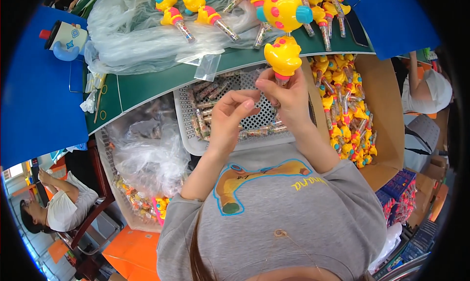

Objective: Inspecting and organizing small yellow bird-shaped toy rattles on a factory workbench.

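Hands close, not joined: right hand (290, 94) clamped just below the pink collar of a yellow plastic duck toy (283, 56) with pink-spotted round head and blue beak; left hand (230, 119) loosely curled beside it, cannot tell whether its fingertips pinch anything. Clock centred on right hand. Green counter (142, 88) arcs from 10 to 1 o'clock. Seated person in white (66, 215) at 8, another person in white (428, 92) at 3. Toy's long axis runs 6 to 12, head uppermost at 12, beak toward 3. Perforated white plastic basket (198, 147) holding filled clear tubes (201, 122) below, partly hidden by hands. Open brown cardboard box (384, 100), heaped with yellow toys (345, 105), at 3. Crumpled clear plastic sheeting (129, 44) at 10. Held toy's head blocks part of a cluster of similar toys (325, 32) toward 12.
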`<state>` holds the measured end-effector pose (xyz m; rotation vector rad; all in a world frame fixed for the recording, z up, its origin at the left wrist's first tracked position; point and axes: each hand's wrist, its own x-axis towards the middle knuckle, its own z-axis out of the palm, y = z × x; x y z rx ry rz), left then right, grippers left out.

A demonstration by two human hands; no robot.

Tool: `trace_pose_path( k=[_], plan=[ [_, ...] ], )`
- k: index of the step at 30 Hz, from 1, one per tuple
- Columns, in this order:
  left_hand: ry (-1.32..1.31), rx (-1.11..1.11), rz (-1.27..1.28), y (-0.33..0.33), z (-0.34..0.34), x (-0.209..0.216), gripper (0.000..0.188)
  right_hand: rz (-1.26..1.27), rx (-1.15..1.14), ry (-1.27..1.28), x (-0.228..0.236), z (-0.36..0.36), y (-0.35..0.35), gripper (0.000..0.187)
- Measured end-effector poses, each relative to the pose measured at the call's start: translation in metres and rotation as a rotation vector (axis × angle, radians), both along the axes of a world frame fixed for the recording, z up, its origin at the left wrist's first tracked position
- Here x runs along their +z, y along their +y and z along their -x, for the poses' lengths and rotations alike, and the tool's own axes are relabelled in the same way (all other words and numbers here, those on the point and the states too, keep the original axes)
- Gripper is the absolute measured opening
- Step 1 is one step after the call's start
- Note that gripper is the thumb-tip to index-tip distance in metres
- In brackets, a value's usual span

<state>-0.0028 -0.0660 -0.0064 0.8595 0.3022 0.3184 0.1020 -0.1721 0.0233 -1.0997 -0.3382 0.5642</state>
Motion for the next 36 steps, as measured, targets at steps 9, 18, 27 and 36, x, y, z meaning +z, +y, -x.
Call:
trace_pose_path(
  k=[9,18,27,36],
  plan=[
    [0.113,-0.104,-0.434,0.019,0.005,0.014,0.012,-0.034,0.161,-0.098,0.003,0.002,-0.010,0.053],
    [0.106,-0.129,-0.464,0.018,0.007,0.013,0.008,0.020,0.195,-0.046,0.003,0.007,-0.016,0.060],
    [0.009,-0.127,-0.313,0.018,0.020,0.008,0.019,0.018,0.206,-0.087,0.000,0.006,-0.018,0.059],
    [0.033,-0.071,-0.193,0.010,0.014,0.014,0.013,-0.042,0.136,-0.056,0.005,0.008,-0.020,0.053]
  ],
)
